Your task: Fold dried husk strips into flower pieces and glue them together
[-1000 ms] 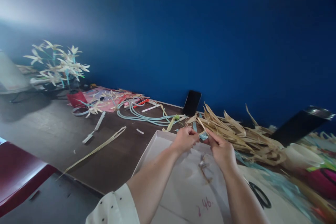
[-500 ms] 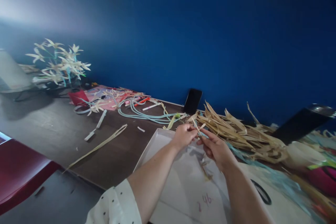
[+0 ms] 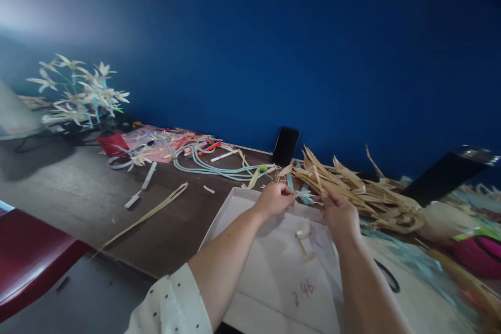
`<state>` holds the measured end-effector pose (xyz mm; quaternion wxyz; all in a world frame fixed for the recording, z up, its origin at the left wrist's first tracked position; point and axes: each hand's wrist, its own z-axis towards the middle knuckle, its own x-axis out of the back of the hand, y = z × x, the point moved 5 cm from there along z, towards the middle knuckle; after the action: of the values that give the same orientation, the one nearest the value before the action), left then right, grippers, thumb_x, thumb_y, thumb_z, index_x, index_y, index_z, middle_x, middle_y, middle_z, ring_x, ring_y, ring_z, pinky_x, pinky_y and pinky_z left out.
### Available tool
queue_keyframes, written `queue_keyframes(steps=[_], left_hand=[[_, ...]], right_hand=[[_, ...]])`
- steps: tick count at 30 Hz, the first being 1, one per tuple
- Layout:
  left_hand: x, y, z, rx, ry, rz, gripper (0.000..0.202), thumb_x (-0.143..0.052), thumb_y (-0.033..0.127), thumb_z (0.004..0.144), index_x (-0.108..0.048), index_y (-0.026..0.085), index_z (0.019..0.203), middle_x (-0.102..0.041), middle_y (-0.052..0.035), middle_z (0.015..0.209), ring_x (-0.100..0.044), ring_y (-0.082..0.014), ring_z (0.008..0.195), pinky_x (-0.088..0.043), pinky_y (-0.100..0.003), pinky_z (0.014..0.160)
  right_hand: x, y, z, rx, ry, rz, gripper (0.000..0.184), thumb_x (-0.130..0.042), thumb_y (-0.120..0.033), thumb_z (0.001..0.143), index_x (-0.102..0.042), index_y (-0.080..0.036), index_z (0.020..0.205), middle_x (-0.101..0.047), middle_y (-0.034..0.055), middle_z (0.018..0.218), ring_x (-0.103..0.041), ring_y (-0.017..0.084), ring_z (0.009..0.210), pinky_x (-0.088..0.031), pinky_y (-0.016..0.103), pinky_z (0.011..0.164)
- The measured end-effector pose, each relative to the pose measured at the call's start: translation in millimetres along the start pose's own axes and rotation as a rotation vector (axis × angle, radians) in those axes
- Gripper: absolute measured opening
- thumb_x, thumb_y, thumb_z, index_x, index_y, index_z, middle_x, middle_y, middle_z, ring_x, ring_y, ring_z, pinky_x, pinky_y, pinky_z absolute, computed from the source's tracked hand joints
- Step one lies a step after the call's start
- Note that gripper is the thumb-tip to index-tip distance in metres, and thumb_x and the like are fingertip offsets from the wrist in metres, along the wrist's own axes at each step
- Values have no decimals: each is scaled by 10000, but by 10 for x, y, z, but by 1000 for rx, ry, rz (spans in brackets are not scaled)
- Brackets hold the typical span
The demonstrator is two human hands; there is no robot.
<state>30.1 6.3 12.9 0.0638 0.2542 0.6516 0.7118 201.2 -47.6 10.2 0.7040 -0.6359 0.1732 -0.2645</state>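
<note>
Above the far part of a shallow white box (image 3: pixel 274 282), my two hands are raised a short way apart. My left hand (image 3: pixel 276 200) pinches a small pale piece of husk (image 3: pixel 302 194) that points to the right. In the fingers of my right hand (image 3: pixel 340 215), a narrow tan husk strip (image 3: pixel 317 179) stands nearly upright. Small tan scraps (image 3: pixel 303 242) lie inside the box, near handwritten red figures. Just behind the right hand spreads a pile of dried corn husks (image 3: pixel 344 185). The fingertips are partly hidden.
A black phone (image 3: pixel 285 146) leans against the blue partition (image 3: pixel 235 62). Coiled light-blue cord (image 3: pixel 211 171) and a split husk strip (image 3: pixel 156 211) lie to the left, beyond them husk flowers (image 3: pixel 92 91). A dark bottle (image 3: pixel 446 175) rests at right.
My hands, together half a second ago, have come apart. The right hand has moved right with its husk strip, while the left keeps its pinch. The view has shifted slightly.
</note>
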Motion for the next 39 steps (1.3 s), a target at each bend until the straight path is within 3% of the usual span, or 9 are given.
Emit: queue_keyframes(steps=[4, 16, 20, 25, 29, 32, 35, 37, 39], left_hand=[[-81, -31, -40, 12, -232, 131, 151, -563, 244, 665, -656, 141, 725, -658, -20, 661, -554, -98, 505, -407, -191, 492], [-119, 75, -111, -39, -287, 441, 197, -609, 352, 683, -655, 172, 617, -639, -15, 573, -546, -115, 519, -353, -198, 493], [-155, 155, -186, -89, -437, 520, 101, -639, 275, 645, -677, 181, 646, -636, -6, 585, -527, -118, 532, -347, -205, 508], [-181, 206, -324, -59, -619, 587, 219, -732, 391, 543, -642, 191, 536, -590, 17, 494, -463, -104, 458, -326, -212, 482], [-203, 200, -372, -59, -606, 697, 200, -756, 301, 484, -601, 182, 441, -504, 22, 385, -401, -104, 387, -318, -235, 465], [-237, 183, -384, -68, -644, 705, 87, -680, 159, 515, -613, 183, 465, -535, 18, 420, -439, -117, 401, -317, -238, 456], [-211, 173, -349, -63, -668, 618, 45, -643, 151, 554, -643, 186, 527, -589, 14, 495, -489, -118, 454, -326, -220, 460], [-121, 197, -270, -73, -551, 488, 39, -649, 206, 586, -673, 182, 606, -623, 9, 570, -520, -114, 516, -340, -201, 480], [13, 217, -176, -80, -342, 322, 136, -637, 265, 626, -689, 172, 710, -645, 1, 654, -540, -111, 590, -358, -185, 515]], right_hand=[[113, -63, -12, -19, 155, 205, 569, -635, -360, 670, -587, -209, 1217, -642, 36, 709, -355, 66, 414, -223, 197, 367], [18, -159, -67, 71, 104, 141, 557, -634, -393, 696, -593, -194, 1215, -659, 55, 730, -375, 67, 423, -278, 209, 387], [5, -192, -79, 66, 85, 142, 542, -641, -395, 697, -602, -209, 1204, -663, 54, 744, -371, 67, 418, -275, 214, 386], [-15, -201, -85, 54, 83, 148, 568, -652, -418, 684, -603, -193, 1203, -657, 56, 719, -363, 67, 408, -265, 218, 376], [-31, -191, -87, 52, 70, 164, 563, -658, -419, 678, -613, -183, 1188, -657, 57, 724, -376, 70, 424, -268, 216, 378], [-38, -186, -95, 42, 71, 166, 553, -664, -422, 677, -622, -178, 1172, -657, 58, 723, -373, 69, 428, -261, 214, 377], [-51, -175, -100, 32, 59, 134, 563, -670, -437, 666, -626, -180, 1164, -657, 54, 715, -379, 71, 424, -260, 214, 377], [-62, -154, -97, 16, 37, 113, 580, -677, -455, 650, -629, -184, 1161, -657, 47, 709, -376, 70, 415, -259, 213, 375], [-80, -127, -92, -8, -2, 114, 606, -687, -475, 633, -624, -188, 1163, -657, 43, 715, -368, 67, 408, -251, 210, 372]])
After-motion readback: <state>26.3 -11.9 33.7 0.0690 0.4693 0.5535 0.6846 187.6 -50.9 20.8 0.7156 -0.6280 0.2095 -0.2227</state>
